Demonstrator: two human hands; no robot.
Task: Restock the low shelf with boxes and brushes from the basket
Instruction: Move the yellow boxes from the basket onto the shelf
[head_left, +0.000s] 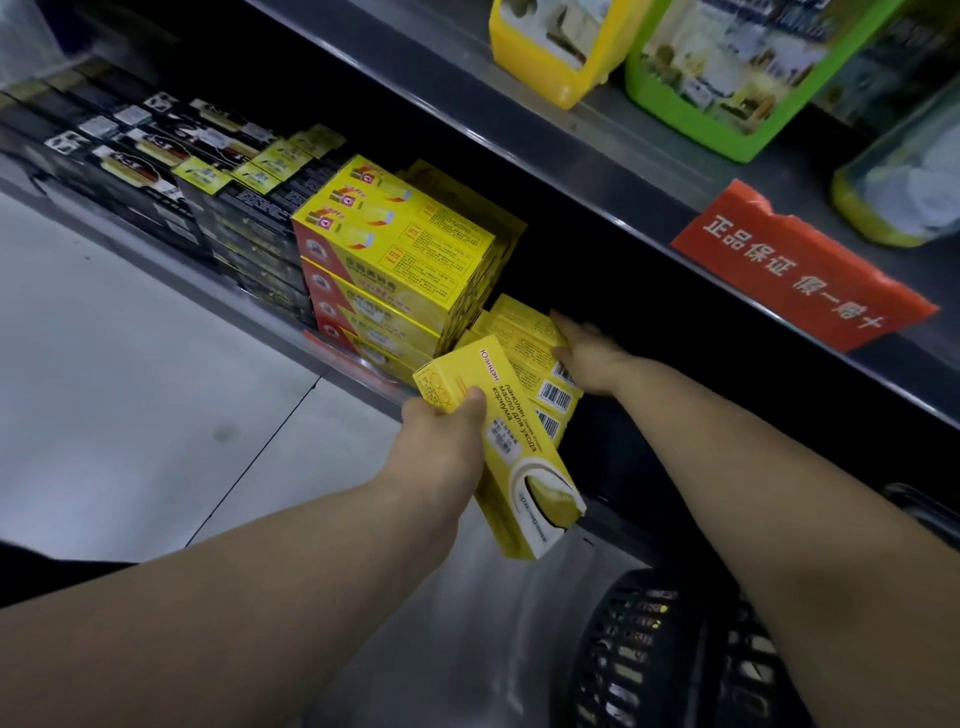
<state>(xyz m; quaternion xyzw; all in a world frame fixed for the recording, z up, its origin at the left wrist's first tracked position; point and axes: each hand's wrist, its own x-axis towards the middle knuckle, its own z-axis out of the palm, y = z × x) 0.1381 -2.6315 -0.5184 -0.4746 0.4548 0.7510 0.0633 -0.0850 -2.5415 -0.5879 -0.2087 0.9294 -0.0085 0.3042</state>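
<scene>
The yellow box (506, 457) held near the middle carries Cyrillic print, partly readable as "ланолин" and "масло для ухода". The red sign (800, 267) on the upper shelf edge at right reads "正品保证 假一赔十". Barcodes mark the stacked yellow boxes (550, 384); their digits are illegible.

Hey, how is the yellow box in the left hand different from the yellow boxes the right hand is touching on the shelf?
The held box is off the shelf, tilted, gripped by the left hand; the shelf boxes lie stacked in the low shelf under the right hand. The held box shows its printed face with a window; the shelf boxes show their barcode ends. Both are yellow and long, apparently the same product.
</scene>
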